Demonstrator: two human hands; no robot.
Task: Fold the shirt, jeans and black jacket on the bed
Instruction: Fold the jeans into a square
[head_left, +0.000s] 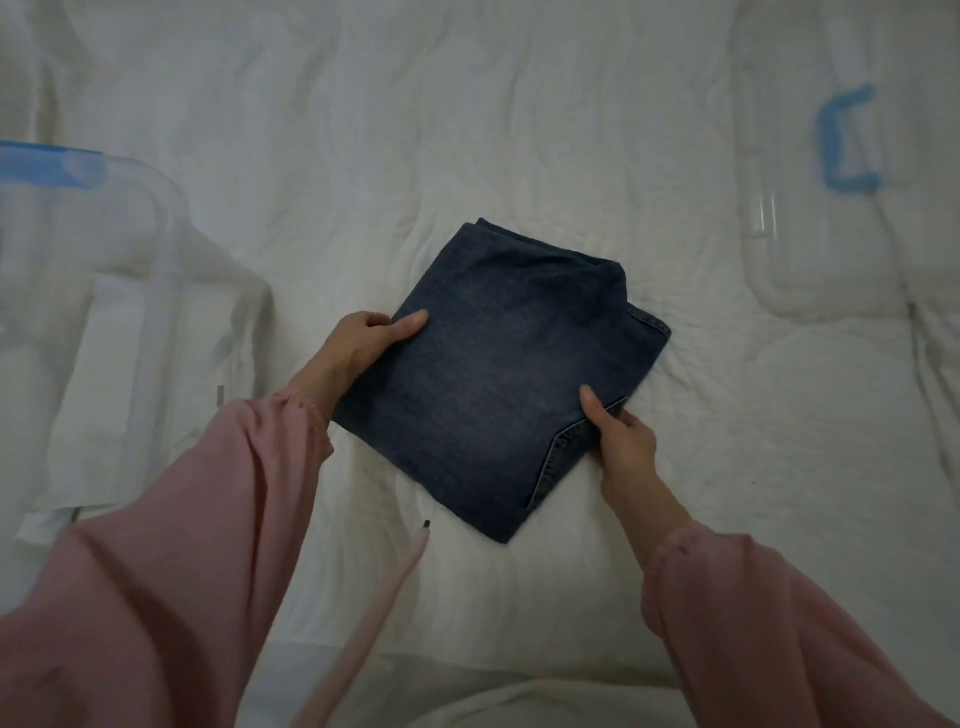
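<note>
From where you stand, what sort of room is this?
Probably a bedroom: a white quilted bed cover fills the view, folded jeans lie on it, and a clear plastic storage box sits at the left.

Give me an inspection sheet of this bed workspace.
Surface: white quilted bed cover, wrinkled.
Job's things: jeans folded into a compact rectangle; white fabric shows through the clear bin, possibly the shirt; black jacket not seen.
Clutter: clear bin with blue handle at left; clear lid at right.
Hands: left hand and right hand each pinch an edge of the jeans.
Cables: nothing seen; a pink drawstring hangs between the sleeves.
Surroundings: nothing seen.
</note>
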